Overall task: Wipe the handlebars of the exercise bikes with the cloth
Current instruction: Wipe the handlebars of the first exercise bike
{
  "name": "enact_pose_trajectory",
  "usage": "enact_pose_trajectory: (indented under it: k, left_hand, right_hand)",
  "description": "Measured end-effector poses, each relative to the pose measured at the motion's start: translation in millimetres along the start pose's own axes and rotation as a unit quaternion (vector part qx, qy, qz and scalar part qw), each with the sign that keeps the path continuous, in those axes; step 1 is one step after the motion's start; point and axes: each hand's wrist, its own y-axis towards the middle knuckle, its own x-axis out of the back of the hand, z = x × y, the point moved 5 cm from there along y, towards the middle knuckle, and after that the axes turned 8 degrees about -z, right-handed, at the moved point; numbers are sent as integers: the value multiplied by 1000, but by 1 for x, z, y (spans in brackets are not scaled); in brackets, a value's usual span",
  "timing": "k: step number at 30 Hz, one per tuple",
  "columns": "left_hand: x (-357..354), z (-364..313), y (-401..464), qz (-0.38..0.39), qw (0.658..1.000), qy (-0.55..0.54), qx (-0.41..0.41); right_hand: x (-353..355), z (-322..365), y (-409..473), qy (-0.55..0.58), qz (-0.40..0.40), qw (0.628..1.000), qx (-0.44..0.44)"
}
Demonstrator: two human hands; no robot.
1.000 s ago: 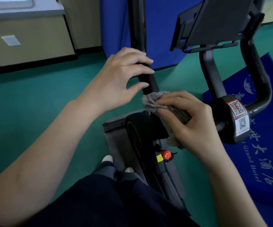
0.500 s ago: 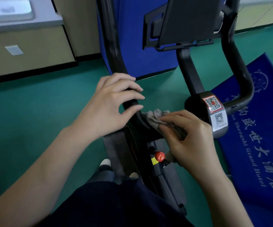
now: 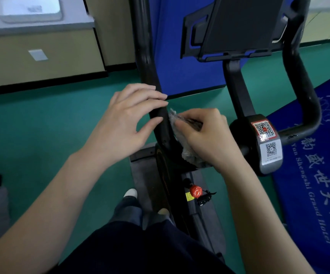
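Ideally the right hand [image 3: 209, 137], clutching the cloth [image 3: 177, 125], rubs along the left handlebar [image 3: 161, 123]. Left hand [image 3: 124, 123], fingers relaxed, steadies it.

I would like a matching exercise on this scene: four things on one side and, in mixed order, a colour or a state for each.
Things:
1. round knob on the bike frame
2. crumpled cloth
3. floor mat with white lettering
4. left hand

Colour or state:
A. blue
B. fingers straight, resting on the black handlebar
C. red
D. gripped by the right hand

Pairs: 1-C, 2-D, 3-A, 4-B
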Motion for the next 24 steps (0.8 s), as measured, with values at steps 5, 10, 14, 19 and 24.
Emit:
enact_pose_trajectory:
  k: [5, 10, 14, 19, 24]
  left_hand:
    - [-2, 1, 2, 2, 1000, -14, -2]
    - [-2, 1, 7, 7, 1000, -14, -3]
    - [-3, 1, 8, 4, 1000, -6, 3]
    - [-5, 0, 8, -4, 1000, -3, 6]
    - [-4, -3, 8, -10, 1000, 3, 4]
  right_hand:
    - [12, -4, -18, -35, 38, 998, 27]
    - [27, -10, -20, -76, 50, 995, 30]
    - [34, -14, -27, -100, -11, 993, 61]
    - [60, -33, -32, -141, -91, 984, 65]
    - [72, -39, -39, -139, -154, 976, 64]
